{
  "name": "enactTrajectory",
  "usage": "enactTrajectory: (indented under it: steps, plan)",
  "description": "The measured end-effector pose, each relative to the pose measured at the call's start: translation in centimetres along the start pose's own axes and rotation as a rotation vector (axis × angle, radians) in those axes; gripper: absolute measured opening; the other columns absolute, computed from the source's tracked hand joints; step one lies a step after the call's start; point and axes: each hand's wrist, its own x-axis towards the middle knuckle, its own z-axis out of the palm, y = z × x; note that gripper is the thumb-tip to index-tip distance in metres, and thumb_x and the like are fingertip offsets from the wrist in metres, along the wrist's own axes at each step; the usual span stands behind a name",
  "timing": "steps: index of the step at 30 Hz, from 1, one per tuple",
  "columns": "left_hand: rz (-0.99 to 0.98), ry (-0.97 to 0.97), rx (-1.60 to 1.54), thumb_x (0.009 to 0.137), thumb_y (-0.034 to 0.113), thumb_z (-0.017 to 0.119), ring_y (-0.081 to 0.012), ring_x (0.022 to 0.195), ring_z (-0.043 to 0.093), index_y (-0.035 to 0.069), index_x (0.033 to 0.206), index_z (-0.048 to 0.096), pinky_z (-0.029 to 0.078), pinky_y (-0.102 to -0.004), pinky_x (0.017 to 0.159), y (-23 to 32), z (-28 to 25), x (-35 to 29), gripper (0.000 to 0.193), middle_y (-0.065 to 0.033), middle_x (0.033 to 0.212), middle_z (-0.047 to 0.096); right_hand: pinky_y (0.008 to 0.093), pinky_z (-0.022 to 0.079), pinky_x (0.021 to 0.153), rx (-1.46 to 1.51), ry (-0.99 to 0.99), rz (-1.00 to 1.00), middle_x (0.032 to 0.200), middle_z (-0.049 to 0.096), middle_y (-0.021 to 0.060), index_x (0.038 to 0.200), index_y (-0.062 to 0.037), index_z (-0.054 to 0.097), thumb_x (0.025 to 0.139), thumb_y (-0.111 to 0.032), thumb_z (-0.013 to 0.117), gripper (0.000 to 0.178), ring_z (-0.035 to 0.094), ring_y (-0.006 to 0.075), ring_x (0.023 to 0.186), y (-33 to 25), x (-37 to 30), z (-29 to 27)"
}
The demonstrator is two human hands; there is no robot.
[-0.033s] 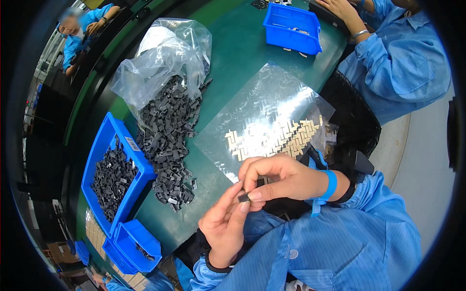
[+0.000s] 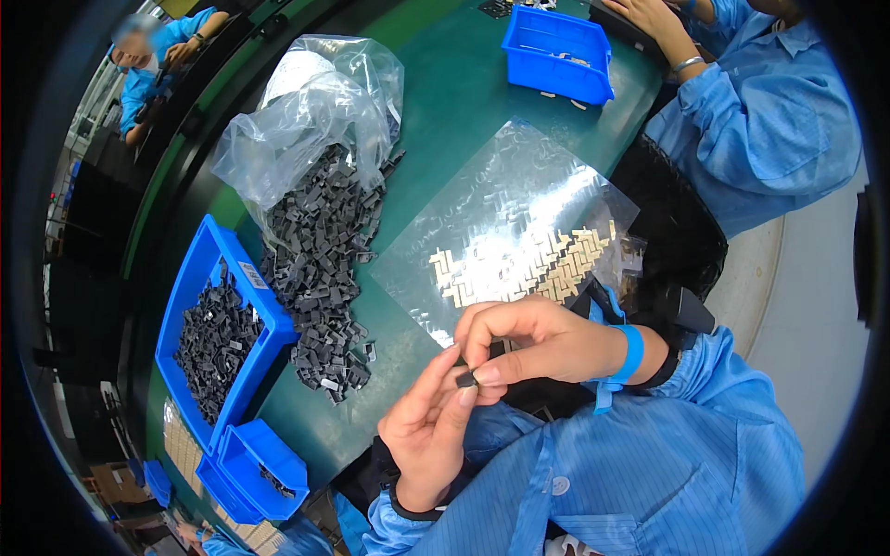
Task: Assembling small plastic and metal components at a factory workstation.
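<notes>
Between the fingertips of both hands is a small black plastic piece (image 2: 465,379). My left hand (image 2: 426,431) pinches it from below and the left, thumb and index finger closed on it. From the other side my right hand (image 2: 542,347), with a blue band at the wrist, grips the same piece between thumb and fingers. Just beyond my hands lies a clear plastic sheet (image 2: 505,167) with several small pale gold strips (image 2: 575,264) in slanted rows. Left of it a heap of black plastic pieces (image 2: 320,278) spills from a clear bag (image 2: 343,93).
A blue bin (image 2: 283,324) of small black parts stands left of the heap, with a smaller blue bin (image 2: 297,468) nearer me. Another blue bin (image 2: 556,79) is at the far right of the green table (image 2: 445,102). A co-worker's blue sleeve (image 2: 742,130) is at the right.
</notes>
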Motion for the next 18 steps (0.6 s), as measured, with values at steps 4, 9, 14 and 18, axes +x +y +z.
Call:
enactTrajectory:
  steps: [4, 9, 14, 18]
  plan:
    - [-0.009, -0.116, -0.031, 0.083, -0.006, 0.055, -0.0204, 0.079, 0.065, -0.007, 0.121, 0.047, 0.053, -0.0302, 0.074, 1.3, 0.0, 0.4, 0.038, -0.0183, 0.092, 0.064, 0.0221, 0.04, 0.059, 0.246, -0.056, 0.207, 0.072, 0.051, 0.0014, 0.077, -0.0027, 0.048, 0.083, -0.01, 0.053, 0.011, 0.049, 0.0083, 0.066, 0.4, 0.0, 0.5]
    - [0.082, -0.209, 0.262, 0.08, -0.009, 0.057, -0.0223, 0.078, 0.066, -0.006, 0.122, 0.047, 0.054, -0.0302, 0.07, 1.8, -0.4, 0.6, 0.044, -0.0189, 0.091, 0.064, 0.0216, 0.04, 0.057, 0.155, -0.101, 0.224, 0.066, 0.051, 0.0017, 0.073, -0.003, 0.047, 0.082, -0.012, 0.051, 0.014, 0.051, 0.0074, 0.064, 0.5, 0.2, 0.2]
    - [0.035, -0.212, 0.262, 0.079, -0.009, 0.059, -0.0237, 0.077, 0.066, -0.005, 0.118, 0.051, 0.055, -0.0308, 0.069, 1.7, -0.1, 0.1, 0.04, -0.0196, 0.091, 0.064, 0.0207, 0.04, 0.055, 0.014, -0.167, 0.336, 0.062, 0.05, 0.0006, 0.069, -0.003, 0.047, 0.083, -0.013, 0.05, 0.017, 0.051, 0.0064, 0.059, -0.7, 0.8, 0.6]
    - [-0.074, -0.106, -0.094, 0.082, -0.005, 0.057, -0.0245, 0.074, 0.066, -0.004, 0.115, 0.054, 0.055, -0.0314, 0.068, 1.3, -0.4, 0.2, 0.033, -0.0204, 0.09, 0.064, 0.0223, 0.038, 0.054, 0.142, -0.152, 0.214, 0.067, 0.051, -0.0005, 0.076, -0.0032, 0.047, 0.088, -0.02, 0.052, 0.021, 0.047, 0.005, 0.063, -0.1, 0.6, 0.5]
